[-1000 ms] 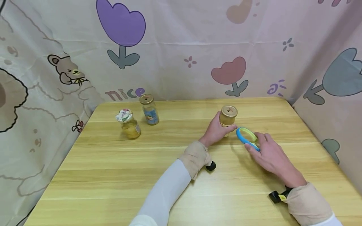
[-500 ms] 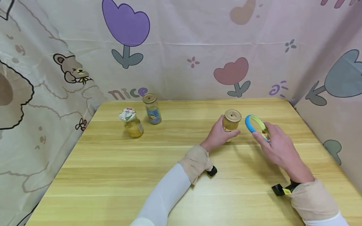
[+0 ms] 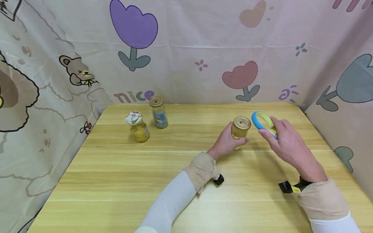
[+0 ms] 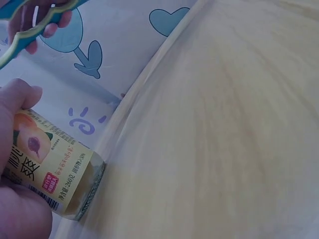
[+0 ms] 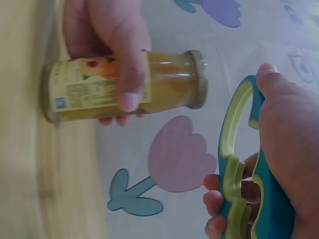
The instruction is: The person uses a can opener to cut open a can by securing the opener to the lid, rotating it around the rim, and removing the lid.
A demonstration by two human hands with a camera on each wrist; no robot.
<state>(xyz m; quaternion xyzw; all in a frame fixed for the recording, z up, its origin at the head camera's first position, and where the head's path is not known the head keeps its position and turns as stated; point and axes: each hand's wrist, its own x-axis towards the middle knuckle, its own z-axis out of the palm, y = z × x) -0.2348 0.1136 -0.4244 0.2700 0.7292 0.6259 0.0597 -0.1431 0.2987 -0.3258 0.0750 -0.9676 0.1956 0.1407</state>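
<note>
My left hand (image 3: 225, 142) grips a glass jar (image 3: 240, 127) with a gold lid around its middle, upright on the table. In the right wrist view the jar (image 5: 169, 79) shows yellowish contents and a cream label with peaches printed on it. My right hand (image 3: 291, 145) holds a blue and yellow-green jar opener (image 3: 263, 120), raised to the right of the jar's lid. The right wrist view shows the ring-shaped jaw of the jar opener (image 5: 232, 144) apart from the lid, fingers and thumb wrapped round its two handles.
On the left of the wooden table (image 3: 175, 194) stand a jar with a white printed lid (image 3: 139, 129) and, behind it, a gold-lidded jar with a blue label (image 3: 159, 115). A printed cloth (image 3: 186, 38) hangs behind the table and along its sides.
My right hand has lifted the jar opener up and away from the table, to about lid height. The left hand keeps its grip on the jar, which sits slightly nearer in view.
</note>
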